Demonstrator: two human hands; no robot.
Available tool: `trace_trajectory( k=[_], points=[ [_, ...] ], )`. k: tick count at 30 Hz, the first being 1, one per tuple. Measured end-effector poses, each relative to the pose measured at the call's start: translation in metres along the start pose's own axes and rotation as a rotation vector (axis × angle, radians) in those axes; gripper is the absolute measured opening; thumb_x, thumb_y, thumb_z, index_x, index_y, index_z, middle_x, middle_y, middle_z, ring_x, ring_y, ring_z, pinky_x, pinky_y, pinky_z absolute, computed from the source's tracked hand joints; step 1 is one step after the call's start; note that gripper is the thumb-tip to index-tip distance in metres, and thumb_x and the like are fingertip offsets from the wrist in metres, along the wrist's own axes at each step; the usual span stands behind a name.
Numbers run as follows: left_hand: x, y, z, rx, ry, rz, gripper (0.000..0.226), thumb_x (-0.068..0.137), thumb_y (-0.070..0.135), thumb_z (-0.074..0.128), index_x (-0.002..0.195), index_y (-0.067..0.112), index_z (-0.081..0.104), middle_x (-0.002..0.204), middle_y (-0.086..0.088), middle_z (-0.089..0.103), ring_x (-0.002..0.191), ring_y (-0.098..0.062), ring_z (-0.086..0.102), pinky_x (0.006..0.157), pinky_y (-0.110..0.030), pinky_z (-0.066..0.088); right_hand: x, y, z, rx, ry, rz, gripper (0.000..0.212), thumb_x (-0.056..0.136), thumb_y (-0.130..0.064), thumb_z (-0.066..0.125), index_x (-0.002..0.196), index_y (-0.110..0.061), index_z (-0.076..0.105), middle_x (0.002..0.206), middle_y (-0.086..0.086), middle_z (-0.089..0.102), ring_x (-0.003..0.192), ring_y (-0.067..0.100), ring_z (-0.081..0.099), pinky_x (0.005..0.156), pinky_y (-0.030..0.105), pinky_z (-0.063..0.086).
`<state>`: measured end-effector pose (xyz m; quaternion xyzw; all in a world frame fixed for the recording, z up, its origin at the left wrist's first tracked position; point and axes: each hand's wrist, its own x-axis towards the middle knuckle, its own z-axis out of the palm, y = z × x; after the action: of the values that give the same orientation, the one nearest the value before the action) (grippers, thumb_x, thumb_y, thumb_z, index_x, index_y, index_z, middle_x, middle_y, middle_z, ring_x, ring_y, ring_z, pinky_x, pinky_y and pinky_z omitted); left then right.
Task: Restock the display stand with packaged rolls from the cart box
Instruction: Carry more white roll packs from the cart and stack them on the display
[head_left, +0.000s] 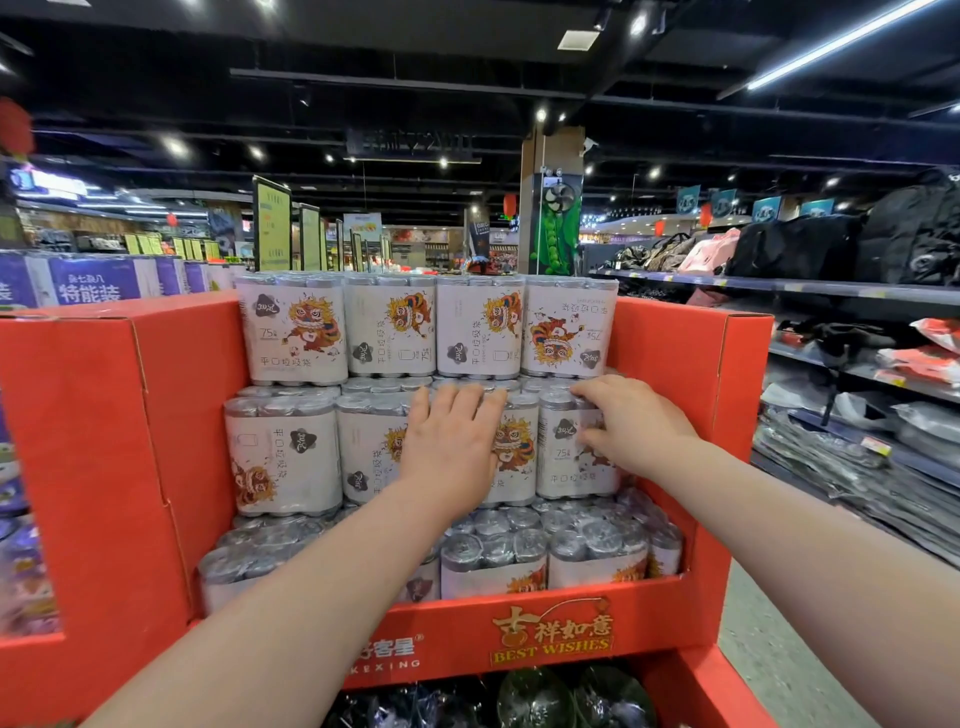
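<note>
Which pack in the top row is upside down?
The rightmost pack: its print is inverted, while the leftmost pack reads upright and the middle two packs have sideways text.

We see the left hand (452, 441) laid flat on a middle-row pack of rolls (519, 452) and the right hand (636, 426) gripping the neighbouring rightmost pack (563, 467) in the red display stand (691, 364).

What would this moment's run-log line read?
phase: middle-tier placement | left hand: flat on third pack | right hand: grips rightmost pack | display stand: three tiers stocked
</note>
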<state>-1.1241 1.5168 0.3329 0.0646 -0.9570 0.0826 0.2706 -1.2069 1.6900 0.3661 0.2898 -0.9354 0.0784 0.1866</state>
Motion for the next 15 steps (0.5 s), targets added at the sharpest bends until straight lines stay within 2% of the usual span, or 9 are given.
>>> trace_trajectory(
  k=[5,8,11,15],
  points=[
    [-0.002,0.005,-0.002,-0.029,-0.027,-0.036,0.069,0.094,0.033,0.046,0.152,0.023,0.009,0.155,-0.002,0.02,0.145,-0.026,0.012,0.118,-0.05,0.002,-0.008,0.0,0.003,-0.023,-0.01,-0.018,0.058,0.09,-0.029,0.055,0.143,-0.024,0.033,0.147,-0.004,0.038,0.137,0.022,0.03,0.102,0.041,0.042],
    [-0.005,0.008,-0.007,-0.054,-0.061,-0.061,0.072,0.095,0.035,0.044,0.153,0.025,0.002,0.159,-0.003,0.009,0.148,-0.028,0.0,0.117,-0.052,-0.005,-0.012,0.0,0.002,-0.055,-0.009,-0.04,0.062,0.092,-0.029,0.052,0.147,-0.022,0.025,0.15,-0.002,0.031,0.143,0.022,0.02,0.105,0.042,0.039],
    [-0.011,0.009,-0.012,-0.054,-0.065,-0.073,0.072,0.095,0.037,0.044,0.153,0.026,0.002,0.161,-0.003,0.004,0.148,-0.028,-0.003,0.117,-0.053,-0.005,-0.016,0.001,0.0,-0.058,-0.011,-0.054,0.063,0.092,-0.029,0.052,0.148,-0.021,0.024,0.15,0.0,0.031,0.142,0.024,0.02,0.105,0.043,0.039],
    [-0.025,0.008,-0.017,-0.055,-0.059,-0.071,0.067,0.096,0.039,0.043,0.152,0.024,0.009,0.158,-0.002,0.01,0.148,-0.027,-0.001,0.118,-0.054,-0.002,-0.021,0.0,0.0,-0.031,0.017,-0.06,0.059,0.091,-0.028,0.052,0.145,-0.023,0.028,0.147,0.001,0.034,0.138,0.025,0.026,0.103,0.043,0.04]
  ],
)
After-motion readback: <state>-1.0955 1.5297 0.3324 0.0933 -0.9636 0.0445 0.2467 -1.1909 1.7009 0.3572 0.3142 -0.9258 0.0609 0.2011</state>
